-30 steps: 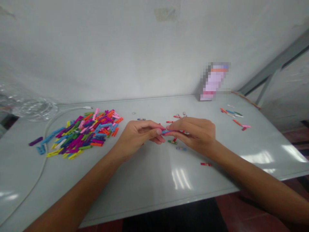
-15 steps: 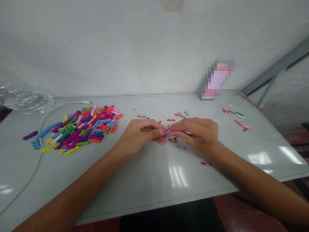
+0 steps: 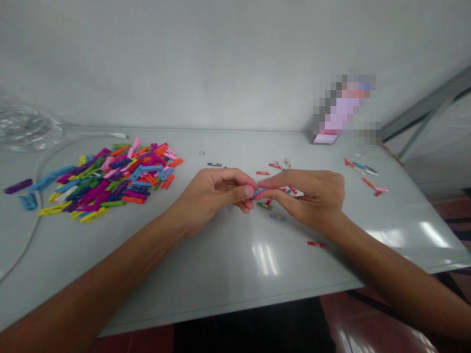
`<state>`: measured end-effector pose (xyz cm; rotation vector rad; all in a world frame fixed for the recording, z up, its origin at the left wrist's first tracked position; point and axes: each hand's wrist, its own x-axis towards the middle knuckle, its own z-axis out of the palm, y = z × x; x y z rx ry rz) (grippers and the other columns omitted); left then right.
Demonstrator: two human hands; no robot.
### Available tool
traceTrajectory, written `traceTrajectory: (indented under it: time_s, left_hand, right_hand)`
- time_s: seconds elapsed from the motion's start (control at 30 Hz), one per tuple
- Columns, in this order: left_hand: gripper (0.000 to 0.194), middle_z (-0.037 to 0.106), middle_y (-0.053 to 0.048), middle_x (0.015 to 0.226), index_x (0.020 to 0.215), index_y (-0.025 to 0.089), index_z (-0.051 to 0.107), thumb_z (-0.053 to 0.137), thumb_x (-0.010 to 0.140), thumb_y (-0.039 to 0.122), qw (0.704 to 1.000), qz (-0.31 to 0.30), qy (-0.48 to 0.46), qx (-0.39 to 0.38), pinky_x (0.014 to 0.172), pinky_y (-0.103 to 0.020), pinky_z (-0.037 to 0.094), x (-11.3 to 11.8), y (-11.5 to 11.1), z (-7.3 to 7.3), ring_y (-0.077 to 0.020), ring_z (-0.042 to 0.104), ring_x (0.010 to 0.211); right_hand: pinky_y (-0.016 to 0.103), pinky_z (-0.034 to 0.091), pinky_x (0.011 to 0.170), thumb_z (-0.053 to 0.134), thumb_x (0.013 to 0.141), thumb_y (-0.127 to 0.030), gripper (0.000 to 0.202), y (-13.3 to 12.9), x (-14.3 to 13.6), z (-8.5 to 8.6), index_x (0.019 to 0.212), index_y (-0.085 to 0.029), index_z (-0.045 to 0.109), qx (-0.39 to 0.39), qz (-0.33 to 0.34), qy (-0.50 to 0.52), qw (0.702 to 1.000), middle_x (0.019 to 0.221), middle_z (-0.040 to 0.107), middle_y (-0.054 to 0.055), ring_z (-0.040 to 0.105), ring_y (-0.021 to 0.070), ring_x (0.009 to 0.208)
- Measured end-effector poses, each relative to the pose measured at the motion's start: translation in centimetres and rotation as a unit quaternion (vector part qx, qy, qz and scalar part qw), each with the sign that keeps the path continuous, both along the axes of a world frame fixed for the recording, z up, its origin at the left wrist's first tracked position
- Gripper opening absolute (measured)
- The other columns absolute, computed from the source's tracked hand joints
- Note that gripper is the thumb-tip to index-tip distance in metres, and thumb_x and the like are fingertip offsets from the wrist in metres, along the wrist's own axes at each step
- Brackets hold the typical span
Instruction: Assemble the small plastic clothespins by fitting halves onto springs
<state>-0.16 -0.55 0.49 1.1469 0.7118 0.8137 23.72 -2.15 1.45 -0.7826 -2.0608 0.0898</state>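
Note:
Over the middle of the table, my left hand [image 3: 224,195] and my right hand [image 3: 307,193] meet fingertip to fingertip. Between them a small blue clothespin [image 3: 259,192] is pinched by the thumb and fingers of each hand. Much of it is covered by the fingers, so whether it is whole or a half I cannot tell. Below and around my hands lie a green clothespin piece [image 3: 264,206], a light-blue one [image 3: 277,216] and several red ones, such as the red piece [image 3: 315,243] near my right wrist. Small metal springs [image 3: 287,162] rest behind my right hand.
A large heap of coloured clothespins [image 3: 110,179] spreads over the left of the table [image 3: 206,289]. A white cable [image 3: 37,215] runs beside it, near a clear plastic object [image 3: 27,128]. More loose pieces [image 3: 362,168] lie at right. A blurred-out upright object [image 3: 340,115] leans against the wall.
The camera view has shifted slightly, so the heap sits further left and higher. Both hands keep their pinch on the blue clothespin, with only a slight change of finger position.

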Motion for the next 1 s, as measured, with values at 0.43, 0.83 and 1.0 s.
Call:
traceTrajectory:
  time_s: [0.43, 0.83, 1.0]
  left_hand:
    - [0.029, 0.077, -0.001, 0.075, 0.096, 0.015, 0.084, 0.098, 0.091, 0.040, 1.000, -0.012, -0.019, 0.004, 0.070, -0.021, 0.057, 0.0, 0.0, -0.5, -0.0120, 0.070, 0.069]
    - [0.027, 0.075, -0.001, 0.074, 0.093, 0.015, 0.083, 0.097, 0.092, 0.039, 0.999, 0.007, -0.036, 0.004, 0.072, -0.023, 0.055, 0.2, -0.4, -1.0, -0.0125, 0.068, 0.069]
    - [0.029, 0.075, -0.001, 0.073, 0.092, 0.015, 0.083, 0.100, 0.088, 0.038, 0.999, 0.008, -0.041, -0.017, 0.070, -0.022, 0.055, 0.2, -0.4, -1.1, -0.0119, 0.068, 0.067]
  right_hand:
    - [0.022, 0.062, 0.063, 0.087, 0.101, -0.024, 0.005, -0.2, -0.5, -0.2, 0.096, -0.026, 0.088, 0.000, -0.028, 0.010, 1.000, 0.085, 0.089, -0.003, 0.083, 0.0142, 0.065]
    - [0.021, 0.055, 0.059, 0.088, 0.101, -0.028, 0.009, -0.3, -0.9, -0.1, 0.093, -0.025, 0.087, 0.004, -0.042, 0.023, 0.999, 0.082, 0.088, -0.004, 0.080, 0.0120, 0.062]
    - [0.020, 0.054, 0.059, 0.088, 0.101, -0.025, 0.009, -0.2, -0.7, -0.2, 0.092, -0.025, 0.087, -0.025, -0.022, 0.017, 0.999, 0.080, 0.088, -0.005, 0.077, 0.0097, 0.058]
